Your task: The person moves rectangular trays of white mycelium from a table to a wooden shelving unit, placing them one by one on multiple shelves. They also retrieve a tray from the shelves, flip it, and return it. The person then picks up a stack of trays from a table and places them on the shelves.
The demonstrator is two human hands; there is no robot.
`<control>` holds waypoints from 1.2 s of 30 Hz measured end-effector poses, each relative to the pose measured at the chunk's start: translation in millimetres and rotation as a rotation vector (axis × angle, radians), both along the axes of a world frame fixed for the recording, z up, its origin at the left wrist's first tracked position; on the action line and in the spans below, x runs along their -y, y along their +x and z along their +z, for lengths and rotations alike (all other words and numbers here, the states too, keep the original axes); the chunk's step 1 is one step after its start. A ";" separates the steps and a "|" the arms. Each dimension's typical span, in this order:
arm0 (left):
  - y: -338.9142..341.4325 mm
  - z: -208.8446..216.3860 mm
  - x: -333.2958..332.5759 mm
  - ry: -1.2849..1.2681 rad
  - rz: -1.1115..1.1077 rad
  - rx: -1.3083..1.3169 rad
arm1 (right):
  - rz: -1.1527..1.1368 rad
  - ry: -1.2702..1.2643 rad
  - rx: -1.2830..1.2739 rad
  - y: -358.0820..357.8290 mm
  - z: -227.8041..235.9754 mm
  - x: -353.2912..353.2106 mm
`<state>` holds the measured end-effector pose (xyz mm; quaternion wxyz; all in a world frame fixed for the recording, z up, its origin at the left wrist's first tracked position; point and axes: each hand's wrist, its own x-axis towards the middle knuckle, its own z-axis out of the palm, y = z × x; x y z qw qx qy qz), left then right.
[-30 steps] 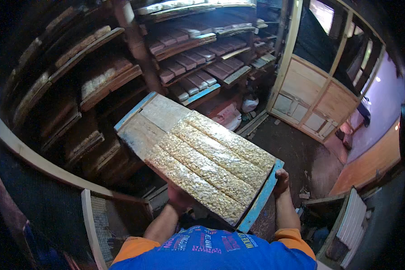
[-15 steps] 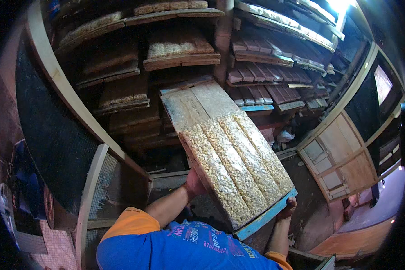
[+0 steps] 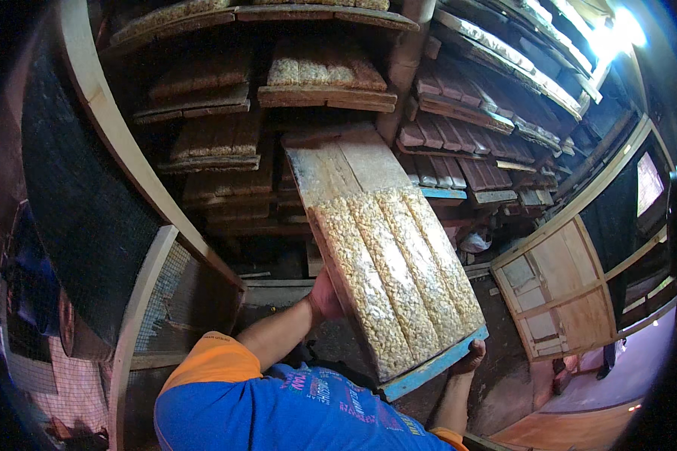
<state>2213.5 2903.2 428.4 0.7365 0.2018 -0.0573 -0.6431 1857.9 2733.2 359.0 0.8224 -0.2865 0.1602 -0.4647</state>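
A long wooden board (image 3: 331,169) with a blue near end (image 3: 435,366) slopes away from me. Several long, plastic-wrapped slabs of pale soybeans (image 3: 399,278), like tempeh, lie side by side on it, leaving its far part bare. My left hand (image 3: 326,295) grips the board's left edge from below, its fingers mostly hidden underneath. At the blue end's right corner, my right hand (image 3: 470,358) is closed on the board with its thumb at the edge. The far end of the board reaches the rack, just under a shelf.
Shelves of wrapped slabs (image 3: 327,75) rise ahead, with a thick post (image 3: 406,64) between the bays. A mesh-covered wooden frame (image 3: 147,308) stands at left. A panelled wooden door (image 3: 553,289) is at right. A bright lamp (image 3: 615,36) shines at upper right.
My view has shifted, so the shelves sit further right and the door lower. Both hands keep their hold on the board, which looks slightly more upright in the picture.
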 end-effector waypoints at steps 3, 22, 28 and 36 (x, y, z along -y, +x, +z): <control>-2.7 -7.9 -1.5 -0.045 0.011 -0.050 | 0.069 -0.020 0.010 -3.7 -11.7 8.6; -26.1 -12.5 -0.1 -0.336 0.178 0.031 | 0.370 0.176 -0.034 11.8 -59.9 38.6; -23.2 -24.9 1.2 -0.148 0.313 0.072 | 0.424 0.105 0.004 9.8 -77.7 46.8; -13.9 -26.8 0.6 -0.302 0.297 -0.036 | 0.395 0.137 0.008 11.3 -95.6 48.8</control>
